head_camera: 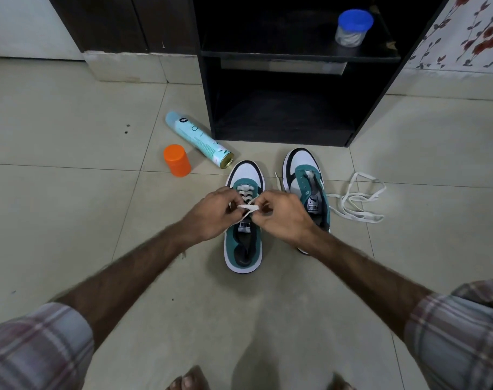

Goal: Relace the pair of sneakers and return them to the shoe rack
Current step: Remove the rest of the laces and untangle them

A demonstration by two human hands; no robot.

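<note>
Just in front of the shoe rack (296,114) stand two sneakers, toes toward it, long axes running from the person to the rack. Left sneaker (244,220) sits directly under both hands — laced partway up. Left hand (208,212) and right hand (282,215) each pinch an end of its white lace (248,207) over the tongue, fingers curled. Right sneaker (307,181) is just beside it, nearer the right hand, eyelets mostly bare; its loose lace (360,198) trails on the floor away from the left sneaker. Count: two sneakers, two laces, one spray can (197,137), one orange jar (177,160) — both nearer the rack's left corner — one blue-lidded tub (353,28) on the upper shelf.
</note>
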